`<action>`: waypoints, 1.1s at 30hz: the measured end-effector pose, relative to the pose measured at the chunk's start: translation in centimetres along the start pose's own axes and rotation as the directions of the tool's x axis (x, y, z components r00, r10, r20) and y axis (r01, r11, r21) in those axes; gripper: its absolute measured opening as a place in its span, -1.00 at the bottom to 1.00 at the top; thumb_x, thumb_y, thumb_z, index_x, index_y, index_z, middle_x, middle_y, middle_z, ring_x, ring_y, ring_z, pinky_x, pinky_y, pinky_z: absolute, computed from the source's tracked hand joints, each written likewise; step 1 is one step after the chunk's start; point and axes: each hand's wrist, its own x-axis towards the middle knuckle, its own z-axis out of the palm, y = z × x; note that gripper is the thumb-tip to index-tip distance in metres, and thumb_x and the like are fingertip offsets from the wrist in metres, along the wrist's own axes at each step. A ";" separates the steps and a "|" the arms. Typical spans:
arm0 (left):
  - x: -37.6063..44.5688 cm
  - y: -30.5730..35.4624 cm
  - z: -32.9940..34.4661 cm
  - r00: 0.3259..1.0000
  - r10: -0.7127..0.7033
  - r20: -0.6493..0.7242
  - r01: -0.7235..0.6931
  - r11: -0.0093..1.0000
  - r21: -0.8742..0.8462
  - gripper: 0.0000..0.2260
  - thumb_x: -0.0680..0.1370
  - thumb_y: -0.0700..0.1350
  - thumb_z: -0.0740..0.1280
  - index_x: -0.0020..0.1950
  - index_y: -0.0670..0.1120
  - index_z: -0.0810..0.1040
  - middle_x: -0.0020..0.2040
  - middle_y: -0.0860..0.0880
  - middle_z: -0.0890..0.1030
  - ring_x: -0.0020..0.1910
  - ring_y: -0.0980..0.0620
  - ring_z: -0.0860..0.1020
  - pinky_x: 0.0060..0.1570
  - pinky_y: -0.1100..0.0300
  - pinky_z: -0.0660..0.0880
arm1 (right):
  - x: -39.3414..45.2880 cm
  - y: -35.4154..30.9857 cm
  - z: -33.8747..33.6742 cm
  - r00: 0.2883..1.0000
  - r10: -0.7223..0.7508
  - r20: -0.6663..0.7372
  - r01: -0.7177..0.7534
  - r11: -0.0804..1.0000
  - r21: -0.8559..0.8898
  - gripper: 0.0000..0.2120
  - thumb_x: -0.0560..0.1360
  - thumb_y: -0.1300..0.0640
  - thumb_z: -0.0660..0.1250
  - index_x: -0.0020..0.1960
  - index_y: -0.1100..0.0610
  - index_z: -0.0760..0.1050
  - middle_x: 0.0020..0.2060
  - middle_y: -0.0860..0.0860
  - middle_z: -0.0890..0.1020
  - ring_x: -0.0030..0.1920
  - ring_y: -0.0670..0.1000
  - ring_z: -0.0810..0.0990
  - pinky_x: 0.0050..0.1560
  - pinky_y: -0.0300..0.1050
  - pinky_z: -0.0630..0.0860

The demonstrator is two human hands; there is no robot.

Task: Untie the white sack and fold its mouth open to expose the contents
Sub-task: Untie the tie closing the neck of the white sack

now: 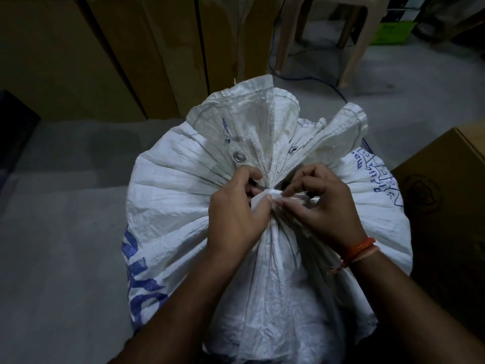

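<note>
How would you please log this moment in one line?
sack: tied | left hand: pinching knot | right hand: pinching knot | mouth: closed

both hands, left hand (236,214) and right hand (317,206), pinch the white cloth tie (265,197) knotted around the crumpled white woven sack (183,195); brown cardboard box (446,206) at three o'clock.

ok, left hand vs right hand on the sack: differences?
The left hand has a bare wrist and pinches the white tie from the left. The right hand wears an orange wrist thread and picks at the tie from the right. Both have curled fingers at the neck of the white sack.
</note>
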 end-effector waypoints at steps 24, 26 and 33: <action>0.2 -0.8 0.1 0.991 0.114 0.074 -0.125 0.977 0.173 -0.82 0.52 -0.17 0.49 0.04 0.09 0.67 -0.09 0.18 0.74 -0.05 0.20 0.70 0.03 0.22 0.59 | -1.0 0.1 -2.1 0.954 -0.231 0.192 0.279 0.918 -0.280 -0.77 0.40 0.08 0.39 0.02 -0.06 0.71 -0.22 -0.07 0.73 -0.21 0.03 0.71 -0.22 0.01 0.57; 0.3 -0.8 0.1 0.987 0.144 0.070 -0.152 0.980 0.126 -0.79 0.52 -0.20 0.50 0.05 0.10 0.69 -0.07 0.20 0.74 -0.03 0.26 0.68 0.05 0.33 0.55 | -1.1 0.6 -1.9 0.957 -0.262 0.126 0.287 0.921 -0.263 -0.80 0.40 0.17 0.47 0.00 -0.03 0.72 -0.22 -0.07 0.72 -0.20 0.07 0.70 -0.20 0.03 0.55; 0.8 -1.6 0.3 0.993 0.105 0.062 -0.104 0.994 -0.017 -0.82 0.50 -0.20 0.56 0.00 0.07 0.77 -0.03 0.23 0.76 0.09 0.37 0.67 0.15 0.49 0.47 | -0.8 0.8 -0.6 0.971 -0.239 -0.016 0.235 0.964 -0.127 -0.87 0.52 0.14 0.40 -0.12 0.10 0.72 -0.30 0.03 0.61 -0.28 0.08 0.59 -0.27 0.01 0.50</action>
